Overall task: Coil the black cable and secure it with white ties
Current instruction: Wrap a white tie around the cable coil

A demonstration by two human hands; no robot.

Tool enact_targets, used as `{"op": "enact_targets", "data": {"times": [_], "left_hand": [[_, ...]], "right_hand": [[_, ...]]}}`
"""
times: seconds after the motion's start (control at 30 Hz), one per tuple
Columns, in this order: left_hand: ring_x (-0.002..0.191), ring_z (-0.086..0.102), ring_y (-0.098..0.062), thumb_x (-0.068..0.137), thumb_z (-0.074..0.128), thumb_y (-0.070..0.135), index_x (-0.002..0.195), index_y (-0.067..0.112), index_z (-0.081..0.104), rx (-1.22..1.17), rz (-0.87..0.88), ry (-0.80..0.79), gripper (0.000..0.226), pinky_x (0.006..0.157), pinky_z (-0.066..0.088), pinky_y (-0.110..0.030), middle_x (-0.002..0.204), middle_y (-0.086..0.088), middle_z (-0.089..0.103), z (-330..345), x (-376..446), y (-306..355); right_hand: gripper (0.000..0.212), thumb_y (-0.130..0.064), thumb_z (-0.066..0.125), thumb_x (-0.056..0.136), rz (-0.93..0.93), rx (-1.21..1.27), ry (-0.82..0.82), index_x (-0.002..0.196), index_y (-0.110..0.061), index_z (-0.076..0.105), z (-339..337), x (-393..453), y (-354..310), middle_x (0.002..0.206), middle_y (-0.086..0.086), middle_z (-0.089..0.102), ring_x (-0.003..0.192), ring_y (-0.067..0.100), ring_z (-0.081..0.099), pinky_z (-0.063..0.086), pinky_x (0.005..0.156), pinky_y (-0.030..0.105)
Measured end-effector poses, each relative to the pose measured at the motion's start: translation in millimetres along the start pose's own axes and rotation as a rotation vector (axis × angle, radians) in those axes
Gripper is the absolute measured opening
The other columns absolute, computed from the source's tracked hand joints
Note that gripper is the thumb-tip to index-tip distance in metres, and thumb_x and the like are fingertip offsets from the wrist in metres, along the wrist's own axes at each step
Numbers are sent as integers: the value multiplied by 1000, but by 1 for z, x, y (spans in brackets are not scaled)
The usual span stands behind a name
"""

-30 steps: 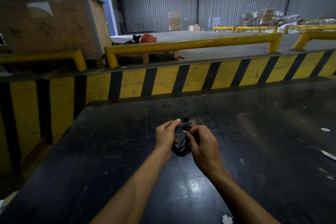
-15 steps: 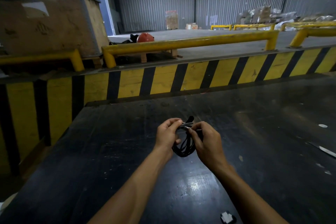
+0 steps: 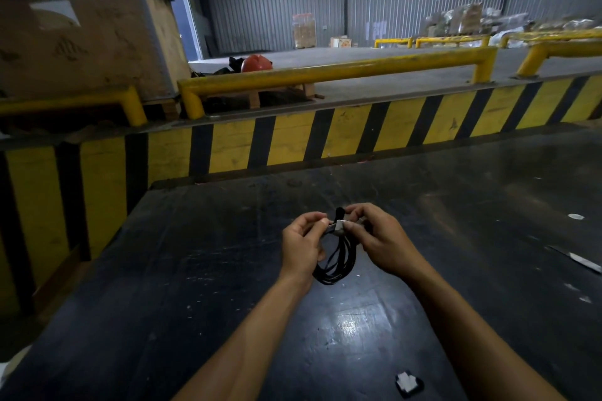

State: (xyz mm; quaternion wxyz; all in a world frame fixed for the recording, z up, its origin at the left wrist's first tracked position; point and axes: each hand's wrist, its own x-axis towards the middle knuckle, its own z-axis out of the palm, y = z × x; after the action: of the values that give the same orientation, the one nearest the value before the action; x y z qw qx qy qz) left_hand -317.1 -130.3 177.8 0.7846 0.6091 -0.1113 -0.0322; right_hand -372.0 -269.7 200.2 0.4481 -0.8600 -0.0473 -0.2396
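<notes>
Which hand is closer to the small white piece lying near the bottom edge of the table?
Right. The right hand is above the white piece, slightly left of it; the left hand is above too, farther left.

I can't tell how the white tie [image 3: 339,225] wraps the black cable [image 3: 337,262]; my left hand [image 3: 303,246] and right hand [image 3: 382,244] cover its ends. Beside the cable, the desk [image 3: 195,270] debris is too blurred to identify.

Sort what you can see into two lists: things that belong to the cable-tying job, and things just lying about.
Job: left hand, right hand, cable, white tie.

Lying about: helmet, crate, small dark object near the table edge, white scraps.
</notes>
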Motion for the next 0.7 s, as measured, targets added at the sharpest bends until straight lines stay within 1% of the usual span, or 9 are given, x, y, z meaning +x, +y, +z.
{"op": "enact_targets", "data": {"times": [0.07, 0.1, 0.2, 0.27, 0.4, 0.47, 0.57, 0.63, 0.7], "left_hand": [[52, 50, -10, 86, 62, 10, 77, 24, 70, 15, 21, -18, 18, 36, 32, -20, 68, 6, 70, -1, 0, 1], [51, 50, -9, 86, 62, 11, 77, 25, 70, 31, 32, -31, 19, 36, 31, -20, 68, 7, 70, -2, 0, 1], [46, 47, -7, 85, 62, 11, 81, 23, 70, 92, 62, -81, 15, 36, 30, -18, 68, 7, 70, -6, 0, 3], [42, 44, -6, 85, 62, 12, 83, 22, 70, 121, 60, -117, 13, 35, 31, -19, 68, 7, 70, -9, 0, 2], [41, 45, -8, 86, 60, 12, 83, 18, 70, 150, 21, -147, 12, 35, 33, -21, 69, 2, 68, -13, -4, -5], [38, 42, -9, 87, 59, 11, 82, 17, 69, 187, -3, -161, 13, 35, 33, -20, 66, 3, 68, -14, -5, -9], [36, 42, -7, 88, 59, 12, 78, 18, 69, 251, -22, -178, 16, 34, 33, -19, 62, 5, 69, -15, -7, -15], [38, 43, -6, 90, 59, 19, 77, 15, 70, 249, -58, -193, 18, 35, 34, -19, 64, 2, 71, -13, -9, -18], [37, 44, -4, 89, 60, 29, 75, 14, 72, 247, -94, -205, 24, 35, 35, -19, 66, 1, 73, -11, -12, -21]], "right_hand": [[15, -14, 56, 91, 42, 57, -46, 77, -19, 53, -2, 2, -1, 103, 5, 65, 72, 19, 61, 50, 64, 36], [16, -15, 56, 92, 63, 83, -68, 77, -20, 53, -2, 3, -1, 97, 3, 66, 70, 18, 61, 50, 64, 38], [16, -13, 56, 92, 84, 120, -113, 77, -18, 52, -3, 2, 0, 77, 0, 63, 58, 4, 54, 45, 59, 33], [15, -13, 57, 91, 96, 130, -118, 77, -16, 53, -2, 0, 1, 70, 3, 61, 57, 5, 52, 43, 58, 31], [12, -13, 59, 90, 132, 143, -97, 81, -6, 55, 3, -6, 3, 72, 16, 60, 64, 20, 52, 43, 60, 39], [12, -10, 60, 89, 142, 153, -98, 79, -4, 55, 6, -10, 6, 70, 17, 59, 64, 22, 51, 42, 60, 40], [14, -6, 63, 86, 150, 149, -65, 77, 1, 54, 13, -17, 12, 69, 28, 56, 63, 23, 48, 39, 60, 41], [13, -4, 64, 84, 153, 151, 0, 80, 1, 53, 19, -21, 16, 71, 25, 56, 64, 24, 49, 41, 60, 44], [15, -4, 65, 83, 182, 162, 58, 90, -4, 52, 23, -24, 18, 78, 22, 59, 69, 27, 54, 48, 64, 47]]}}
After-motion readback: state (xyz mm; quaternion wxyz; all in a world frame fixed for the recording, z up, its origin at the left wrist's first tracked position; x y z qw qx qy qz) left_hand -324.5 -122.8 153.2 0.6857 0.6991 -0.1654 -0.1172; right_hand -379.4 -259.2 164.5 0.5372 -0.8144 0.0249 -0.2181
